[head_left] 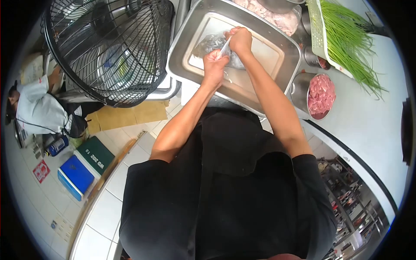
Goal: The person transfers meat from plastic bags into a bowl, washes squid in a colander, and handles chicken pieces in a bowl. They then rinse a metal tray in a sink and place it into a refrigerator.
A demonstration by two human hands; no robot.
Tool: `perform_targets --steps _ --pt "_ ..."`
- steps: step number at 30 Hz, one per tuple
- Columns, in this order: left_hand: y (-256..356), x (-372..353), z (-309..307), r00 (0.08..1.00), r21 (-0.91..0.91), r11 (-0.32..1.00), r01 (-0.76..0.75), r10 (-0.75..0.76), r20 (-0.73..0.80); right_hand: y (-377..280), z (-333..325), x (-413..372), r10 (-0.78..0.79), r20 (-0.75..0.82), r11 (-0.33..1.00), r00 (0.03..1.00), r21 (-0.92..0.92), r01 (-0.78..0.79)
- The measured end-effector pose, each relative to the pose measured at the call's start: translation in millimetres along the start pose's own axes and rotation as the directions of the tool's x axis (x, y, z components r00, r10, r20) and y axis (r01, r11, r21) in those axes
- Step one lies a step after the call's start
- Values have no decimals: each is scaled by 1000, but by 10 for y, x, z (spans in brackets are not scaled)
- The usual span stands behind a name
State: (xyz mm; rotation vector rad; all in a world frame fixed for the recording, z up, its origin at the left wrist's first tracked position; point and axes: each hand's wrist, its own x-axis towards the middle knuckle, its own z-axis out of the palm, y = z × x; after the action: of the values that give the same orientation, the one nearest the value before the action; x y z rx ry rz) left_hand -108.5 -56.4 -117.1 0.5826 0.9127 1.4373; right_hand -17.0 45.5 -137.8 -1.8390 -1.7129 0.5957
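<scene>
A clear plastic bag (213, 42) with greyish contents I cannot make out lies in a deep rectangular metal basin (293, 56). My left hand (215, 65) is closed on the lower part of the bag's gathered neck. Above and to its right, my right hand (239, 39) grips the other end of the gathered plastic, which stretches taut and whitish between both fists. More of the bag shows below and between my wrists. A pale layer with a brownish border covers the basin's bottom.
Right of the basin stand a metal container of raw pink meat (321, 94) and a white basket (319, 32) of long green stalks (346, 39). Bagged pale meat (277, 17) lies behind. A large black fan (108, 52) is at left; a person (41, 104) is beyond it.
</scene>
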Motion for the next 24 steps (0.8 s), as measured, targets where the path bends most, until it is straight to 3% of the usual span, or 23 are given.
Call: perform_targets --steps 6,9,12,14,19,20,22,24 --pt "-78 21 5 1000 -182 983 2 -5 -17 -134 -73 43 247 143 969 958 -49 -242" --pt "-93 25 15 995 -295 955 -28 -3 -104 -184 -54 92 282 110 936 953 -249 -248" --pt "-145 50 -27 996 -348 936 -48 20 -83 -230 -35 131 420 119 899 899 -190 -395" --pt "-133 42 -18 998 -385 922 -36 13 -62 -207 -11 176 423 118 893 899 -221 -391" --pt "-73 -9 -4 999 -490 872 -10 -16 -49 -172 -11 239 569 126 822 813 -114 -558" --pt "-69 -28 4 999 -492 870 -4 -18 -39 -172 -12 241 572 116 820 812 -112 -561" --pt "-57 -49 5 999 -442 897 -7 -11 -40 -72 97 305 693 21 721 721 -38 -692" --pt "-132 -73 -85 1000 -390 921 -9 13 8 98 185 403 702 12 712 712 -47 -700"
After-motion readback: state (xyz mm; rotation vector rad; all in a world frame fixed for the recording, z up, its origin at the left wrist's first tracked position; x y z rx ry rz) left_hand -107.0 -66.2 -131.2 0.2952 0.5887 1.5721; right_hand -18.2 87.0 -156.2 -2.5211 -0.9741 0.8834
